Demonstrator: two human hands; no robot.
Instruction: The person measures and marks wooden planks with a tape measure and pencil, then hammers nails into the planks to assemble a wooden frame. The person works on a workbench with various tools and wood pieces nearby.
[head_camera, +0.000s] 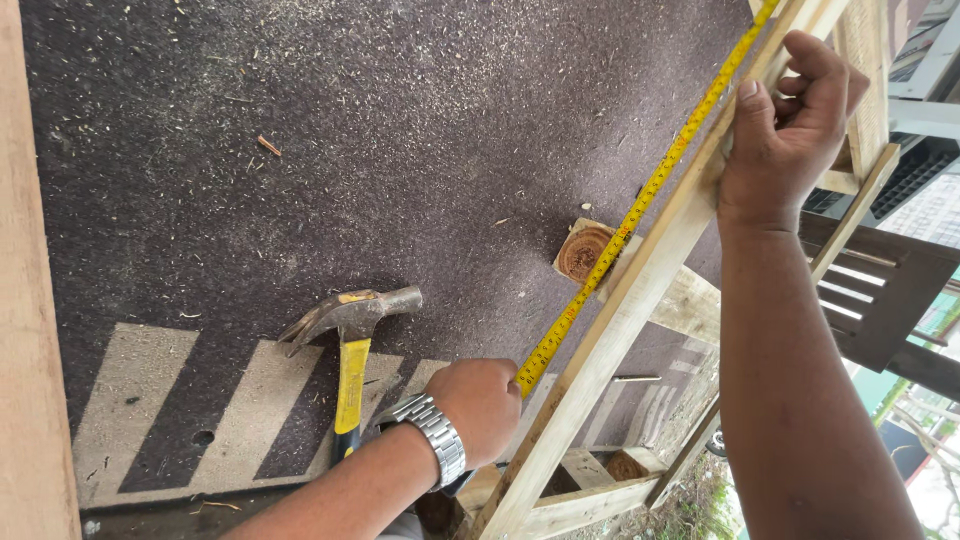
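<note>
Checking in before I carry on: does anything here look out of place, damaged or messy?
Mostly tidy. Sawdust and wood chips are scattered over the dark board, and a claw hammer lies loose on it beside the left hand. The yellow tape measure runs straight along the wooden rail, steadied by the right hand.

The left hand (483, 408) closes knuckles-up over the lower end of the yellow tape measure (640, 212), so its case and the fingers beneath cannot be seen. The tape's upper end runs out past the top edge. The hammer (350, 345) handle's lower part disappears behind the left wrist. The wooden frame (610, 330) is cut off at top and bottom edges. The right hand (790, 130) palm is hidden against the frame.
</note>
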